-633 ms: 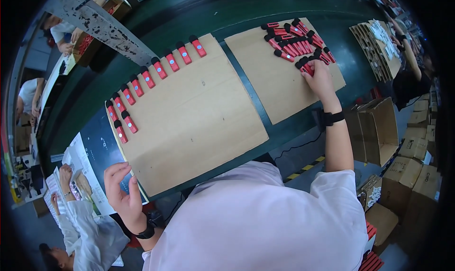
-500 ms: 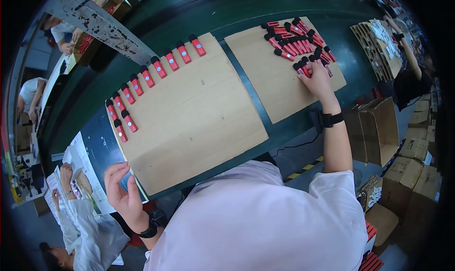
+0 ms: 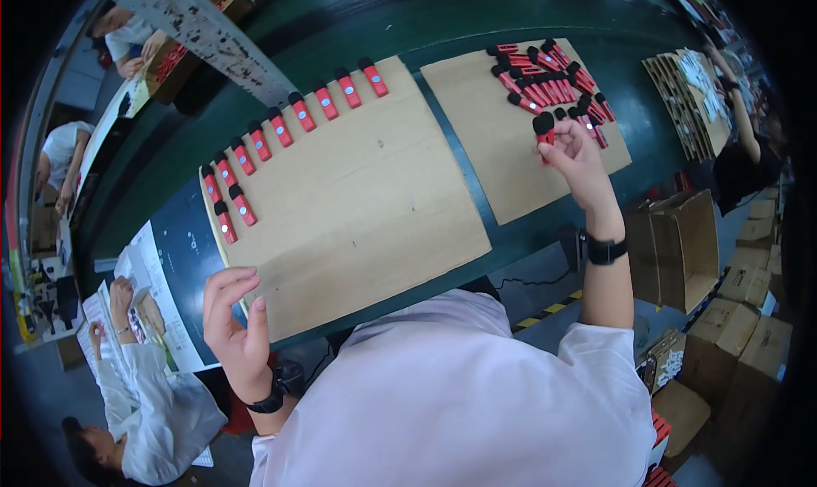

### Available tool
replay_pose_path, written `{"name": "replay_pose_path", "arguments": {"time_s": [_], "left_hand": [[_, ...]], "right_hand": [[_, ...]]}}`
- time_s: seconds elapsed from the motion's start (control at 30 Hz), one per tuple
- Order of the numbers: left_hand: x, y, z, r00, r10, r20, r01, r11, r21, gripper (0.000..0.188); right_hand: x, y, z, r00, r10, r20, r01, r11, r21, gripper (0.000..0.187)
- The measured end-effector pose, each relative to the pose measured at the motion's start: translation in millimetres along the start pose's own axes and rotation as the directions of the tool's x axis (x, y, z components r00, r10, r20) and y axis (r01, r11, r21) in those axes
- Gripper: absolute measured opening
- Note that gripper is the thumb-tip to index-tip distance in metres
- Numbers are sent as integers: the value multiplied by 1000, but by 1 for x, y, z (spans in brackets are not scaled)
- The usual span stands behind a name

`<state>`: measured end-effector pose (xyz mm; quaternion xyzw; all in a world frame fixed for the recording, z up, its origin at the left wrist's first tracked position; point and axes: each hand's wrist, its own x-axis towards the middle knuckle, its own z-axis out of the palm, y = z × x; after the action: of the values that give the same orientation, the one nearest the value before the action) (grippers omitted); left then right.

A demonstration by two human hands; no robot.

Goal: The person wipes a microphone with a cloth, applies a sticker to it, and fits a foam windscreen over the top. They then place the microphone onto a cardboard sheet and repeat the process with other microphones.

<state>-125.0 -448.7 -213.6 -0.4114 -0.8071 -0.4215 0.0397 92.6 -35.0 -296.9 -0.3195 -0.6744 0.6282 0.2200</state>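
Note:
My right hand (image 3: 574,159) is closed on at least one short red piece with a black rounded top (image 3: 544,133), lifted over the right cardboard sheet (image 3: 502,176). Whether a second piece is behind it, I cannot tell. Beside its fingers, several similar red pieces (image 3: 549,88) lie bunched on the sheet's far part. My left hand (image 3: 238,325) is open, fingers apart, by the near left corner of the larger cardboard sheet (image 3: 340,197). Along that sheet's far and left edges, several red pieces (image 3: 298,112) form a slanting row, black tops pointing away; two sit just nearer at the left.
Both sheets lie on a dark green table (image 3: 464,159). A metal post (image 3: 221,48) rises behind. Printed papers (image 3: 162,291) and a co-worker in white (image 3: 162,410) are at the left. To the right stand an open carton (image 3: 677,249), a cardboard stack (image 3: 685,95) and another co-worker (image 3: 740,155).
My right hand has drawn slightly nearer, lifting red and black material from the near side of the bunch. My left hand stays open near the corner. The whole view has shifted slightly.

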Motion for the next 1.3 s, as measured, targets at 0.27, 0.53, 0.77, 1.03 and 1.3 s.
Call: {"name": "replay_pose_path", "arguments": {"time_s": [0.27,0.53,0.77,1.03,1.3], "left_hand": [[34,34,18,960,161,228,-146,986,-82,25],[20,29,14,946,90,312,-57,992,-114,27],[3,7,8,993,108,38,-94,958,-270,29],[5,-1,13,979,201,13,-188,933,-307,33],[8,4,14,992,107,69,-80,946,-313,36]], "right_hand": [[-68,-95,136,787,-197,585,267,963,-34,39],[-78,-104,199,707,-346,616,433,901,10,35],[-62,-64,188,773,-268,575,-2,905,425,25],[-72,-81,205,768,-141,624,-14,971,238,19],[-74,-83,207,706,-491,510,464,865,191,21]]}}
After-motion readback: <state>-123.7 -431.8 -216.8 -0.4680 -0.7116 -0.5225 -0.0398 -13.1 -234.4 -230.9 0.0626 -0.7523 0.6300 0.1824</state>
